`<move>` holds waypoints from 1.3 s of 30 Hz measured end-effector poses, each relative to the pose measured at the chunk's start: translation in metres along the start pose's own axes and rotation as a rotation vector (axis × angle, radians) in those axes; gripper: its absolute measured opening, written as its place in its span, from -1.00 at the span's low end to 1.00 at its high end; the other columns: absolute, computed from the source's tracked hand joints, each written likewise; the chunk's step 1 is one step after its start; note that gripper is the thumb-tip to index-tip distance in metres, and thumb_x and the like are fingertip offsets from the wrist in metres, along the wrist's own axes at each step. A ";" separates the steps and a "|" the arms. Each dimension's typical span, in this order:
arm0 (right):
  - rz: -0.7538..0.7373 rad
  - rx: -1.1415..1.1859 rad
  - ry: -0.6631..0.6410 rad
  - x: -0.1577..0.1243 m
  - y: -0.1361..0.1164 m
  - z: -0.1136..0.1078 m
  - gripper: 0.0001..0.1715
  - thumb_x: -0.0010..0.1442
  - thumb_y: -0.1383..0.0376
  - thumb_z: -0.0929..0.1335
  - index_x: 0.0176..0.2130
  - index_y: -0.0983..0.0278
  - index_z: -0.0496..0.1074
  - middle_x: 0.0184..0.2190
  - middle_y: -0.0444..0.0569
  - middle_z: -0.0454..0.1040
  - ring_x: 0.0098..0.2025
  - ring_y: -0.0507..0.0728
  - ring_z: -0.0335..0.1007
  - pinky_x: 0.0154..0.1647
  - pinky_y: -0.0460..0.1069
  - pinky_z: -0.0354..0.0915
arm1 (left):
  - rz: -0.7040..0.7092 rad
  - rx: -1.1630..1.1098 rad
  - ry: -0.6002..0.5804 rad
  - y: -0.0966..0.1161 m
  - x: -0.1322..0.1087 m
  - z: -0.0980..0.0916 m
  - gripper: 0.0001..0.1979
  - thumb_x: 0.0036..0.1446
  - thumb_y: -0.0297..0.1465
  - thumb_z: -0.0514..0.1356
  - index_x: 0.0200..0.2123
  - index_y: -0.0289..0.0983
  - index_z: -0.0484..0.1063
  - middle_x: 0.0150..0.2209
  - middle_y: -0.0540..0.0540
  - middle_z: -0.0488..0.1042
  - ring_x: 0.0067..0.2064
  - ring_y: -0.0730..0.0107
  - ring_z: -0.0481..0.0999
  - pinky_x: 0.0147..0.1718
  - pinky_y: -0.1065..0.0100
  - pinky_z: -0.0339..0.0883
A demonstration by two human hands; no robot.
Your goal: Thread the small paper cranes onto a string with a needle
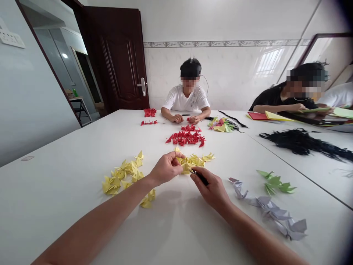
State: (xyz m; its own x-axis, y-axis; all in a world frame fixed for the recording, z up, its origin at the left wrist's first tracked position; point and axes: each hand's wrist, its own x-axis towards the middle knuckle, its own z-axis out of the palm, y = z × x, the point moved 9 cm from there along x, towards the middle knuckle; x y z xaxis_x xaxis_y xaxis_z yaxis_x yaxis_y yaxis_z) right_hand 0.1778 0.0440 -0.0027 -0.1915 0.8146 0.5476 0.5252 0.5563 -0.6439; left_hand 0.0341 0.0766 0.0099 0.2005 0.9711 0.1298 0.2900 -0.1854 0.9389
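Fingers (196, 176) of the right hand (212, 189) clamp a black tool (201, 178), tip hidden in yellow paper (185, 167).

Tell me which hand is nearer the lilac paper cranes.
Right. The right hand is just left of the lilac paper cranes, not touching them; the left hand is farther left.

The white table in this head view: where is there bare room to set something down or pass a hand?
The widest bare patch of the white table lies left of the yellow paper cranes. Another runs between the red cranes and the green cranes. It is crowded around the left hand and right hand, among more yellow cranes.
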 end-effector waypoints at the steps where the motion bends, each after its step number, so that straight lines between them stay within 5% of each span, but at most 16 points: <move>1: 0.005 0.000 0.008 0.001 0.000 -0.001 -0.68 0.20 0.18 0.25 -0.14 0.30 0.43 -0.33 0.00 0.53 -0.37 0.08 0.42 -0.35 -0.09 0.29 | -0.001 0.001 0.007 -0.001 0.000 -0.001 -0.63 -0.14 -0.49 0.18 -0.16 -0.28 0.38 -0.56 0.13 0.24 -0.55 0.60 0.22 -0.56 0.51 0.13; 8: 0.101 0.052 0.066 0.004 0.009 -0.010 -0.66 0.18 0.14 0.27 -0.19 0.30 0.45 -0.47 -0.07 0.50 -0.49 0.05 0.38 -0.46 -0.10 0.28 | -0.002 0.034 0.051 0.000 0.001 -0.009 -0.66 -0.14 -0.49 0.17 -0.19 -0.28 0.39 -0.56 0.13 0.23 -0.57 0.61 0.18 -0.60 0.53 0.10; 30: -0.016 -0.009 -0.025 0.004 0.002 0.001 -0.74 0.19 0.23 0.27 -0.17 0.24 0.47 -0.28 -0.03 0.57 -0.31 0.12 0.48 -0.29 -0.05 0.32 | -0.015 0.028 -0.049 0.001 0.000 0.005 -0.71 -0.08 -0.36 0.22 -0.22 -0.29 0.37 -0.57 0.11 0.26 -0.56 0.59 0.22 -0.57 0.51 0.11; 39: 0.017 -0.039 -0.048 0.004 0.006 0.002 -0.72 0.19 0.20 0.26 -0.16 0.22 0.48 -0.26 -0.03 0.57 -0.29 0.15 0.49 -0.28 -0.03 0.35 | 0.000 0.034 -0.007 -0.002 0.004 -0.005 -0.72 -0.06 -0.38 0.22 -0.22 -0.31 0.38 -0.54 0.08 0.31 -0.53 0.56 0.31 -0.53 0.48 0.18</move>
State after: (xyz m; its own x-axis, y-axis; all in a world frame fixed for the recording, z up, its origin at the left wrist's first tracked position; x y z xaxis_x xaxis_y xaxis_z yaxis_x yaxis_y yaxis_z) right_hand 0.1782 0.0503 -0.0056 -0.2210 0.8313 0.5099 0.5609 0.5361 -0.6309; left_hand 0.0298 0.0818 0.0100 0.2075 0.9699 0.1277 0.3220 -0.1910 0.9273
